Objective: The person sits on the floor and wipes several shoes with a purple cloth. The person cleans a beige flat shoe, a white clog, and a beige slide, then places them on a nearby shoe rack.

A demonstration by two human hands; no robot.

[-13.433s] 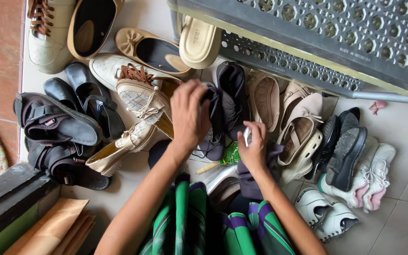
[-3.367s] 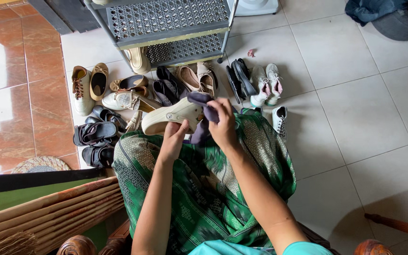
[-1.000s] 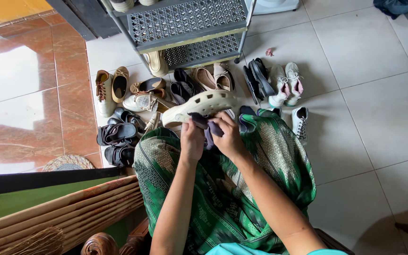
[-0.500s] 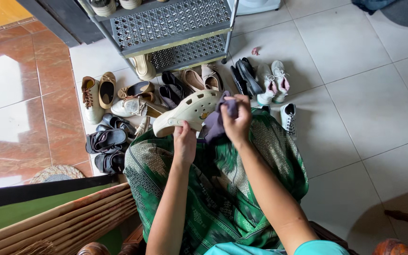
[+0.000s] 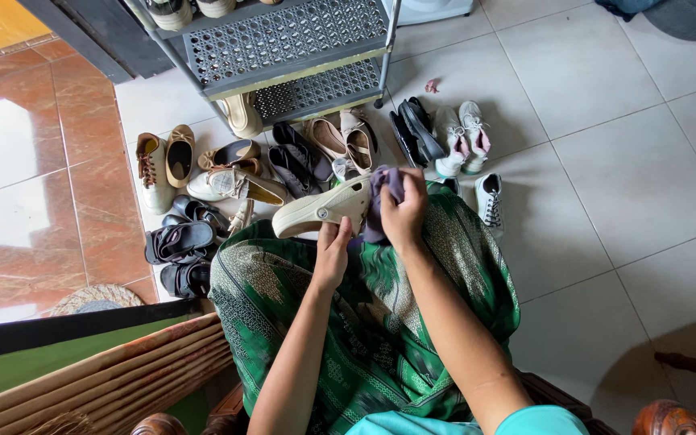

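Fingers of left hand [image 5: 332, 251] grasping cream clog [image 5: 320, 211] from below, right hand [image 5: 403, 211] clenched on purple cloth [image 5: 380, 197] against its heel.

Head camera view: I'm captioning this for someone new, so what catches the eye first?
A cream clog held up at centre by the left hand, while the right hand presses a purple cloth to it. Behind it, many shoes crowd the white tiles below a grey metal rack.

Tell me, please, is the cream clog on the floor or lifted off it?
Lifted: the cream clog is held sideways above the lap by the left hand, while the right hand presses a purple cloth against it.
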